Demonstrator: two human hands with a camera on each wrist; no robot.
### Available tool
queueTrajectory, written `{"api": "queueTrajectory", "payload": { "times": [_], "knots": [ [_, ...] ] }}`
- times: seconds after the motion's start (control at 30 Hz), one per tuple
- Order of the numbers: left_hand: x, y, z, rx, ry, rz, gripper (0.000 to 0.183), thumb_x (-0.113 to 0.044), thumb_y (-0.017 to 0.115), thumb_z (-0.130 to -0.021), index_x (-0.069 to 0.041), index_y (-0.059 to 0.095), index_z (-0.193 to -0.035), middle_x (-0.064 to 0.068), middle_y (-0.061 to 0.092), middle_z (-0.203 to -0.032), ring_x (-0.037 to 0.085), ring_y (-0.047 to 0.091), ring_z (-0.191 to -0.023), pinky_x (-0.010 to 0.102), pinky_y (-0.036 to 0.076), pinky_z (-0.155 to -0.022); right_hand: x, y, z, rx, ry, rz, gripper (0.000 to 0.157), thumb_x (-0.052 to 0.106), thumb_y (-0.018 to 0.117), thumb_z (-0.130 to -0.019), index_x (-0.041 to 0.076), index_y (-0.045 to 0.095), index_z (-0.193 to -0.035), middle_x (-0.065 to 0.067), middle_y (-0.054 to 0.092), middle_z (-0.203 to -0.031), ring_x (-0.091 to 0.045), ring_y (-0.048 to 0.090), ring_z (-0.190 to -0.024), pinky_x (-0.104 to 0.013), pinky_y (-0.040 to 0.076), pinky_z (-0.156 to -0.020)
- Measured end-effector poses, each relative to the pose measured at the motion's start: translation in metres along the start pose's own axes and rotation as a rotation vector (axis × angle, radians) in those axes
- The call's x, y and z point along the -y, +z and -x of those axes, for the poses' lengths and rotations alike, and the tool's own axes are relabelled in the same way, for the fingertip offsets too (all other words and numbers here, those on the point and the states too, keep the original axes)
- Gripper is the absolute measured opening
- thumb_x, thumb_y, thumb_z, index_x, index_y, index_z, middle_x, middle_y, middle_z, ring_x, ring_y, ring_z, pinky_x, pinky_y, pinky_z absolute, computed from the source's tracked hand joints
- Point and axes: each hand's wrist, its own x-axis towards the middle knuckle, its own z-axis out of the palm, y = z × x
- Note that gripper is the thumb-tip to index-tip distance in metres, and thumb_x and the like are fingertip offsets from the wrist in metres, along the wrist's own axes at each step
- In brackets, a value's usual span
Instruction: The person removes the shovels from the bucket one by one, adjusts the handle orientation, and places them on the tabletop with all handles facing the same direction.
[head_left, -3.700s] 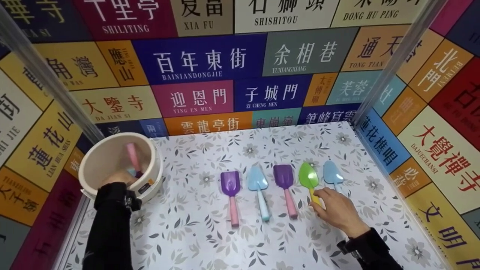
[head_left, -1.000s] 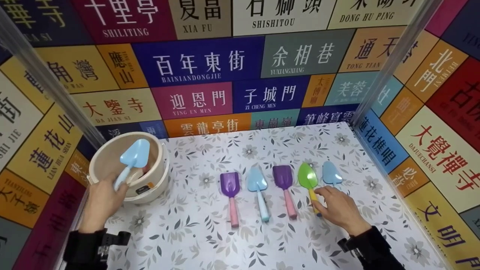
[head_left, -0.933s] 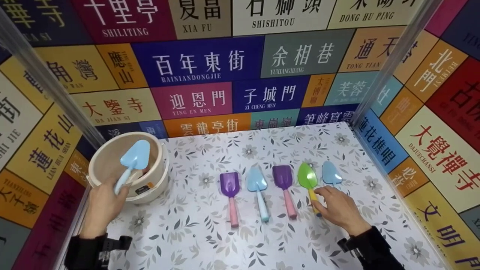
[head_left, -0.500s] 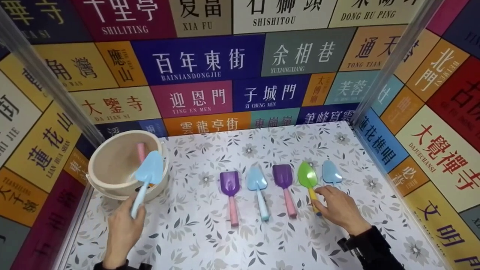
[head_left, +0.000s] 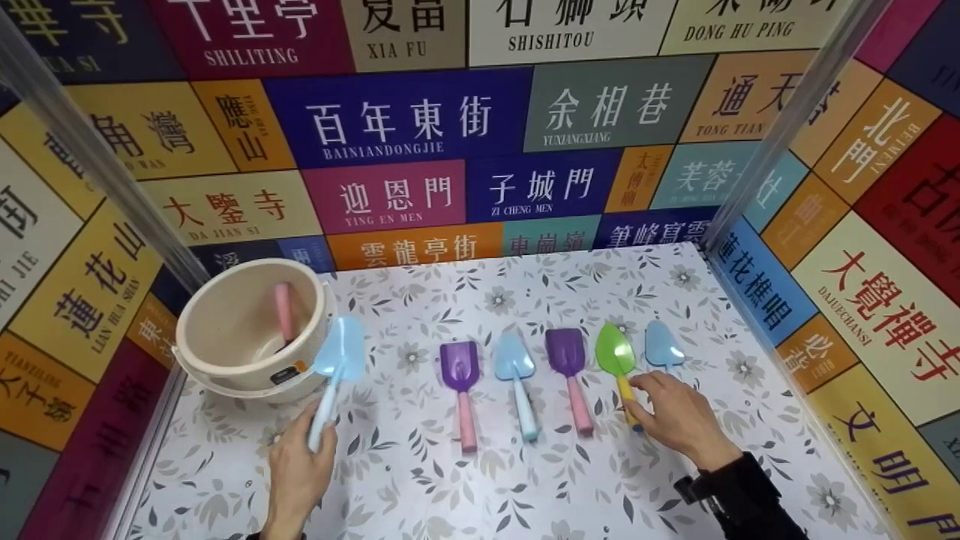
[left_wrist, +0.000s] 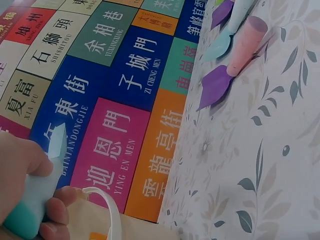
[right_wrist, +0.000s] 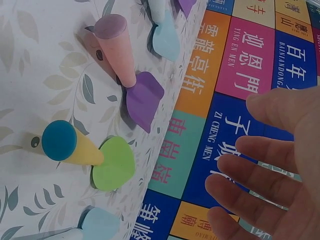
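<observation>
My left hand (head_left: pixel 301 461) grips the pale handle of a light blue toy trowel (head_left: pixel 343 349), its blade up beside the bucket. In the left wrist view the trowel's handle (left_wrist: pixel 37 200) lies between thumb and fingers. My right hand (head_left: pixel 684 420) hovers by a green toy trowel (head_left: pixel 615 349) with a yellow handle; the right wrist view shows loosely bent fingers (right_wrist: pixel 260 165) with nothing in them. The trowel lies in a row with a purple shovel (head_left: pixel 459 364), a blue trowel (head_left: pixel 514 358), another purple shovel (head_left: pixel 566 352) and a blue trowel (head_left: pixel 663 345) at the right end.
A cream bucket (head_left: pixel 225 360) stands at the left, with a pink-handled shovel (head_left: pixel 283 309) inside. A white floral cloth (head_left: pixel 405 495) covers the table. Sign-printed walls (head_left: pixel 397 112) close in the back and sides, with clear posts (head_left: pixel 795 112) at the corners.
My left hand has come out of the bucket with the light blue trowel and carried it right, past the rim. The right hand stays almost still near the green trowel.
</observation>
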Motion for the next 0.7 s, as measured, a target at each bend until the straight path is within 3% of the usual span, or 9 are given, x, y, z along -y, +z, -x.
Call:
{"api": "queueTrajectory", "payload": {
  "times": [0.23,0.4,0.53,0.7],
  "knots": [
    [-0.006,0.020,0.003,-0.066,0.075,0.029,0.036,0.005,0.069,-0.092,0.014,0.067,-0.127,0.027,0.073,-0.098,0.029,0.060,-0.071,0.043,0.049,-0.065,-0.001,0.003,0.000,-0.004,-0.009,0.002,0.029,0.019,0.082,-0.091,0.002,0.074,-0.113,-0.015,0.075,-0.109,-0.030,0.072,-0.089,-0.046,0.061,-0.074],
    [-0.016,0.041,0.004,-0.126,0.096,0.055,0.036,0.009,0.069,-0.090,0.015,0.066,-0.125,0.026,0.072,-0.096,0.033,0.063,-0.074,0.049,0.052,-0.067,0.000,0.006,0.002,-0.018,-0.031,0.000,0.027,0.018,0.083,-0.091,0.003,0.074,-0.112,-0.012,0.074,-0.105,-0.029,0.073,-0.089,-0.045,0.061,-0.075],
    [-0.024,0.057,0.004,-0.118,0.054,0.074,0.037,0.009,0.068,-0.091,0.017,0.064,-0.128,0.031,0.072,-0.105,0.041,0.068,-0.082,0.057,0.057,-0.075,0.002,0.010,0.003,-0.045,-0.047,-0.003,0.025,0.016,0.084,-0.089,0.004,0.074,-0.109,-0.011,0.074,-0.102,-0.028,0.073,-0.088,-0.043,0.061,-0.073],
    [-0.028,0.077,0.002,-0.035,-0.071,0.099,0.038,0.005,0.065,-0.096,0.017,0.061,-0.132,0.033,0.071,-0.110,0.047,0.070,-0.093,0.061,0.060,-0.083,0.007,0.016,0.002,-0.062,-0.092,-0.002,0.026,0.016,0.084,-0.088,0.003,0.073,-0.107,-0.011,0.074,-0.099,-0.028,0.071,-0.087,-0.043,0.061,-0.073]
  ]
}}
